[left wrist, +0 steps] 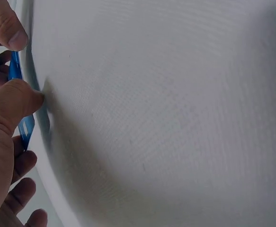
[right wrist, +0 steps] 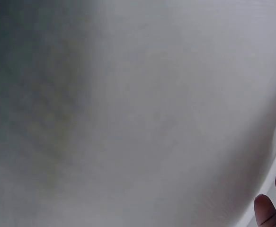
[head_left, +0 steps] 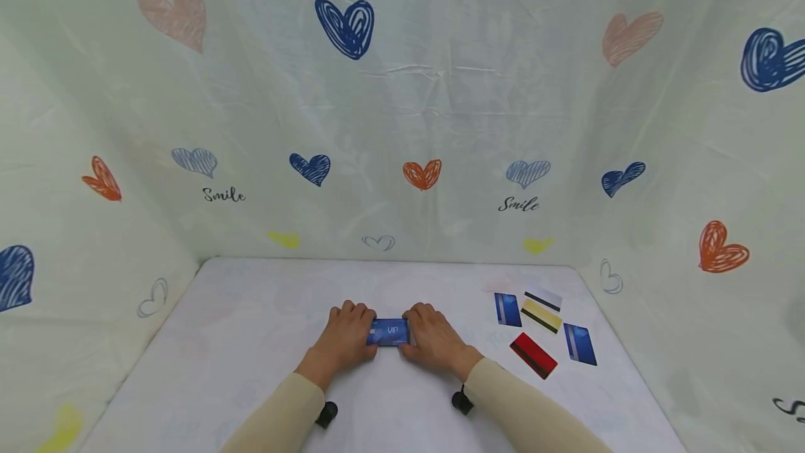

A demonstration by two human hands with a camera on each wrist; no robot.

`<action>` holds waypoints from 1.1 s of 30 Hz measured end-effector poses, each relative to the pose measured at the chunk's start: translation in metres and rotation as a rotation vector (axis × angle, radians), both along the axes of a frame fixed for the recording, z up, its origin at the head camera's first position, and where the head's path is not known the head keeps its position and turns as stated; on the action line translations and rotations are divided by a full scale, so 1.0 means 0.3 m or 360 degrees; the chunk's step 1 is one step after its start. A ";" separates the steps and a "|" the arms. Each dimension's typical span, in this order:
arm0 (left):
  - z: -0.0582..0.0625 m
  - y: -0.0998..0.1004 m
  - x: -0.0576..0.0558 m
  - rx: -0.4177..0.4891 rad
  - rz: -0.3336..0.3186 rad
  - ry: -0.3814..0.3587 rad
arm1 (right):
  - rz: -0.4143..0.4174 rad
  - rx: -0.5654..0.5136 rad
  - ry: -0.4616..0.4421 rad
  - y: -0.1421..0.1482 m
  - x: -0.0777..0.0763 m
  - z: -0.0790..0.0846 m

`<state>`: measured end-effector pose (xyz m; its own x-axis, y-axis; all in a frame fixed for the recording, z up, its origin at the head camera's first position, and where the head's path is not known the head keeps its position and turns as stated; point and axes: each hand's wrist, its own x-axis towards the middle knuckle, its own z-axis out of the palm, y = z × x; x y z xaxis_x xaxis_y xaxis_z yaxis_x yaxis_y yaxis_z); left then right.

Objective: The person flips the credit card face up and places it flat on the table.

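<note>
A blue card point(head_left: 388, 331) with "VIP" printed on it lies lengthwise between the two hands at the middle of the table. Its left end is pinched between the thumb and fingers of my left hand point(head_left: 344, 336). At the other end my right hand point(head_left: 435, 338) grips it the same way, thumb nearer to me. In the left wrist view the card point(left wrist: 27, 128) appears almost edge-on, with the left hand point(left wrist: 0, 137) below and the right hand point(left wrist: 4, 28) above. The right wrist view catches only fingertips point(right wrist: 266, 210) in its lower right corner; the card is out of that view.
Several cards lie loose at the table's right: a red card point(head_left: 533, 355), a yellow card point(head_left: 541, 316), a silver-white card point(head_left: 544, 299) and two blue ones, a left blue card point(head_left: 507, 310) and a right blue card point(head_left: 580, 344). A heart-printed curtain point(head_left: 465, 103) encloses the white table point(head_left: 251, 313).
</note>
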<state>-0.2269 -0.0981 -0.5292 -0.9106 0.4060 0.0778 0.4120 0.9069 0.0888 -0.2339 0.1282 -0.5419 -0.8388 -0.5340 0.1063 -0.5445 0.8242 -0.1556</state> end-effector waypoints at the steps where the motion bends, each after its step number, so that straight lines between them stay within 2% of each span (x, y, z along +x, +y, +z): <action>1: -0.001 0.000 -0.001 0.0000 0.0001 0.0000 | -0.0001 0.0000 -0.0010 0.000 0.000 -0.002; 12: -0.016 0.004 -0.015 -0.0006 0.0019 -0.0027 | -0.0019 0.0002 -0.0088 0.004 -0.003 -0.006; 19: 0.006 -0.029 -0.018 0.0076 0.0054 -0.0150 | 0.0031 0.0023 -0.0057 -0.025 -0.010 -0.005; 25: 0.011 -0.085 -0.020 0.0155 0.0112 -0.0280 | 0.0027 0.0037 -0.0138 -0.072 -0.020 -0.010; 30: 0.005 -0.093 0.013 0.0149 0.0132 -0.0276 | -0.0014 0.0118 -0.0096 -0.079 0.004 -0.003; 33: 0.006 -0.069 0.057 0.0085 0.0050 -0.0263 | 0.0044 0.0192 -0.0035 -0.067 0.042 0.008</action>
<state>-0.2098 -0.1187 -0.5274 -0.9248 0.3767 -0.0530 0.3595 0.9111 0.2014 -0.2212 0.1080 -0.5393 -0.8249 -0.5648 0.0215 -0.5649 0.8223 -0.0686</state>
